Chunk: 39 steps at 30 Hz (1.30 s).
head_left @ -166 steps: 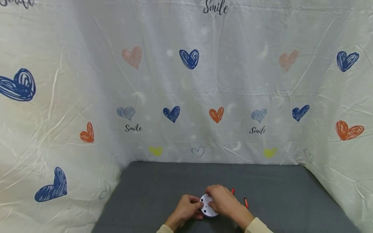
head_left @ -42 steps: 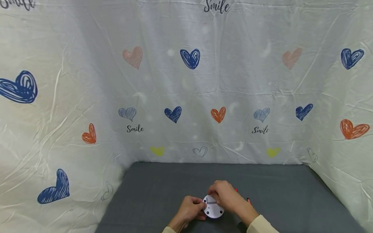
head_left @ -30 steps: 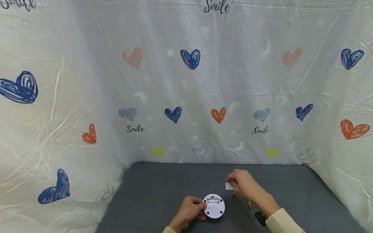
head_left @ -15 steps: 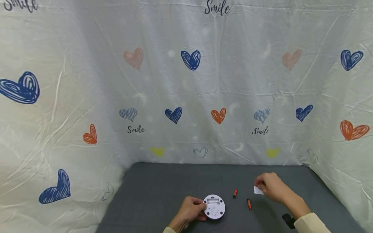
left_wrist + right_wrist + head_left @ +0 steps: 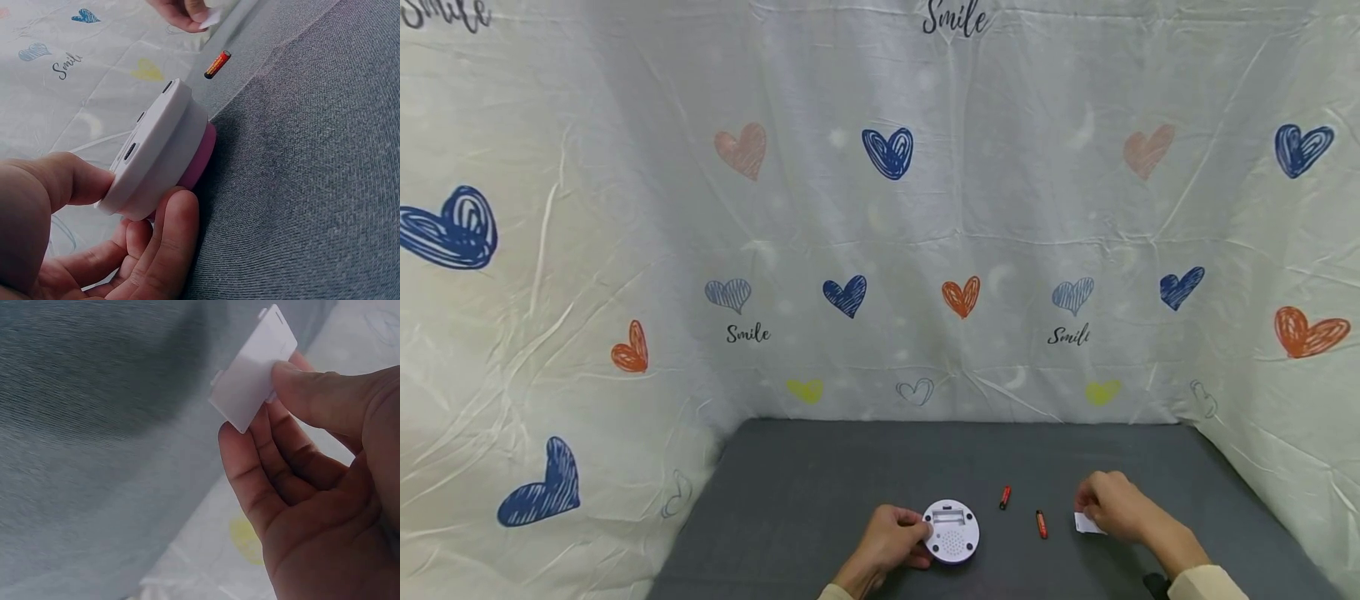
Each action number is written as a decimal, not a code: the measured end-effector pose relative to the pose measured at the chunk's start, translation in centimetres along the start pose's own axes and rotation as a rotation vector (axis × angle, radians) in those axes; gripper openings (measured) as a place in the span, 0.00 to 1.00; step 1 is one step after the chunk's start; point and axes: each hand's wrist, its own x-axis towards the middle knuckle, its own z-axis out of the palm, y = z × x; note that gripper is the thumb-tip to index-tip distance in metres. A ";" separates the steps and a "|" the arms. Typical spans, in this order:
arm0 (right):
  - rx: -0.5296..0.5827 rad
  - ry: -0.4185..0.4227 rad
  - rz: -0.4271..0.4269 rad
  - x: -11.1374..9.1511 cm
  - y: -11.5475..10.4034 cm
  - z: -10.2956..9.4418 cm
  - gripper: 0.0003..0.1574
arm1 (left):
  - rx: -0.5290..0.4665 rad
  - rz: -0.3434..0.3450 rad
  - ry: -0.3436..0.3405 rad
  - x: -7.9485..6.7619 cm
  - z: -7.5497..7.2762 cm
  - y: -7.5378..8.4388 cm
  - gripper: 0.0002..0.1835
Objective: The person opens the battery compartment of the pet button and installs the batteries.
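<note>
My left hand [image 5: 889,537] grips the left edge of a round white device [image 5: 953,546], thumb on top and fingers beneath. Its upturned underside shows an uncovered battery compartment, a patch of small holes and dark feet. Seen from the left wrist, the device [image 5: 153,156] has a pink part resting near the cloth. Off to the right, my right hand [image 5: 1116,504] pinches a small white battery cover [image 5: 1086,524] over the table. The right wrist view shows that cover [image 5: 253,369] between thumb and fingers, with small tabs along its edges.
Two red-and-black batteries, one farther back [image 5: 1005,498] and one nearer [image 5: 1042,525], lie between the hands on the grey tablecloth [image 5: 820,475]. A white curtain [image 5: 880,208] printed with hearts surrounds the table's back and sides.
The right hand has lifted the battery cover off the device, uncovering the compartment, carried it right past the batteries, and lowered it nearer the table. The left hand keeps its grip.
</note>
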 end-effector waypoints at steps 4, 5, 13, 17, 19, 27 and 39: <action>-0.017 0.002 -0.060 1.2 4.8 2.6 0.16 | 0.001 0.000 0.000 0.0 0.0 0.0 0.15; -0.019 -0.002 -0.058 1.5 6.0 3.3 0.16 | -0.001 0.000 0.000 0.0 0.0 0.0 0.15; -0.110 0.041 -0.068 2.2 8.6 5.9 0.13 | -0.006 0.004 -0.006 0.0 0.0 -0.1 0.13; -0.190 0.110 -0.113 1.2 5.8 5.2 0.12 | -0.012 0.009 -0.005 0.0 0.0 0.0 0.13; -0.211 0.133 -0.101 0.6 3.9 4.5 0.14 | -0.013 0.013 -0.005 0.0 0.0 0.0 0.13; -0.292 0.127 -0.013 -0.1 0.0 3.6 0.15 | -0.003 0.013 -0.004 0.0 0.1 -0.1 0.12; -0.260 0.136 -0.244 0.9 -1.0 2.5 0.12 | 0.004 0.002 -0.001 0.0 0.1 -0.1 0.13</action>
